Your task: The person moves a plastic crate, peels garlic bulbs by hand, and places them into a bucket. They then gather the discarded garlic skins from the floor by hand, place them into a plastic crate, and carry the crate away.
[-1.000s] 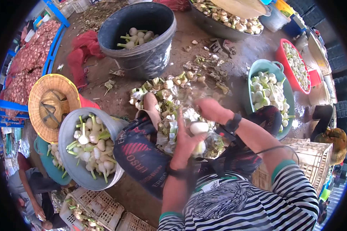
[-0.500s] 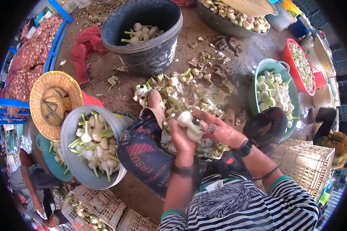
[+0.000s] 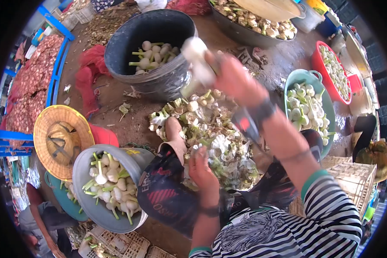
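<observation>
Garlic bulbs (image 3: pixel 195 49), blurred, just beyond fingers (image 3: pixel 215 63) of right hand (image 3: pixel 240 82), contact unclear

The right hand (image 3: pixel 241 84) gripped blurred white garlic bulbs (image 3: pixel 195 49) beside the right edge of a dark bucket (image 3: pixel 159 88), where stemmed bulbs (image 3: pixel 150 56) lay. The left hand (image 3: pixel 204 172), fingers extended, hung at the left edge of a heap of peelings (image 3: pixel 228 157) on the floor (image 3: pixel 116 114). Leftward, a tilted grey bucket (image 3: pixel 86 208) held more bulbs (image 3: pixel 114 182) beside a straw hat (image 3: pixel 64 142). Near the floor's right edge stood a green basin (image 3: pixel 303 77) and a red basin (image 3: pixel 325 78), both bulb-filled.
</observation>
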### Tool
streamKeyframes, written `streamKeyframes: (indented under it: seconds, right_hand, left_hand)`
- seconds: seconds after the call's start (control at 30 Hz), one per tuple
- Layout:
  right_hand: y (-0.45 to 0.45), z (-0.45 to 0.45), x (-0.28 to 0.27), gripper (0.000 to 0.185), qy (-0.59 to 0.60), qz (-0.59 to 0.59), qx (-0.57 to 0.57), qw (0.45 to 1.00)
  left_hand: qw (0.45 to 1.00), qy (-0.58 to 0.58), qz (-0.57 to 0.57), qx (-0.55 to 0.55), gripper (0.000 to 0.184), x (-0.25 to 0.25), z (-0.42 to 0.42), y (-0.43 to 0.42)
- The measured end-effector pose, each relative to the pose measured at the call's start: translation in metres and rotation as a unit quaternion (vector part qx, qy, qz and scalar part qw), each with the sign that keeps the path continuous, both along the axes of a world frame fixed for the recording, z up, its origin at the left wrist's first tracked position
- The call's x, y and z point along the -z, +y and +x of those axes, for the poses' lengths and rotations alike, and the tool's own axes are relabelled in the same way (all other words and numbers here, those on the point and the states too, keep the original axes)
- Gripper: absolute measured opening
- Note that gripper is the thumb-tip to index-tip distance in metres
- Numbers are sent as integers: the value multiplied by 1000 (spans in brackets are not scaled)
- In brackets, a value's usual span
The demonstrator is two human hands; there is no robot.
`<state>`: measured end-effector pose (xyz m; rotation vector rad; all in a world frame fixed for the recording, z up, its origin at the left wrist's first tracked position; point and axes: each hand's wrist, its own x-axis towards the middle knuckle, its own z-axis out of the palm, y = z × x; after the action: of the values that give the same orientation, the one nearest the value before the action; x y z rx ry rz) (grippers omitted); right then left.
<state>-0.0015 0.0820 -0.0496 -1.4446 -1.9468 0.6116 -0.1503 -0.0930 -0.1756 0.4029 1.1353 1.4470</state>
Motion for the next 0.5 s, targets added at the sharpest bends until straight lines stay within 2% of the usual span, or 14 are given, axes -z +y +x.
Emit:
streamKeyframes:
  seconds: [0.03, 0.07, 0.1, 0.13, 0.17, 0.2, 0.23, 0.27, 0.37, 0.43, 0.5]
  right_hand:
    - [49, -2, 5, 29, 198, 35, -47, 978]
    - [66, 7, 12, 31, 292, 25, -42, 955]
    - [79, 8, 8, 34, 385, 21, -39, 922]
    - [72, 5, -18, 36, 380, -30, 15, 924]
    - [75, 18, -9, 41, 301, -26, 35, 953]
    - [69, 31, 6, 41, 286, -68, 27, 955]
    - [57, 48, 25, 39, 241, -95, 38, 965]
    - [45, 63, 42, 36, 148, -143, 98, 974]
    - [25, 157, 177, 30, -58, -208, 268, 939]
    - [-3, 175, 207, 29, -195, -275, 290, 896]
    - [-28, 181, 246, 28, -291, -328, 209, 874]
  left_hand:
    - [998, -41, -34, 22, 22, 4, 2, -1]
    - [993, -81, -68, 42, 20, 6, 4, -2]
    - [997, -43, -42, 41, 16, 6, 7, -2]
    - [998, -26, -38, 44, 18, 9, 6, -3]
    - [998, -9, -35, 48, 19, 14, 4, -6]
    - [998, 6, -33, 54, 21, 18, 4, -6]
    - [994, 50, -77, 65, 25, 8, 5, -2]
    - [994, 23, -85, 64, 26, 6, 6, -1]
    - [992, -31, -108, 66, 27, 1, 7, 2]
    - [988, 3, -129, 87, 25, -1, 9, 6]
    - [982, 38, -150, 111, 22, 2, 11, 8]
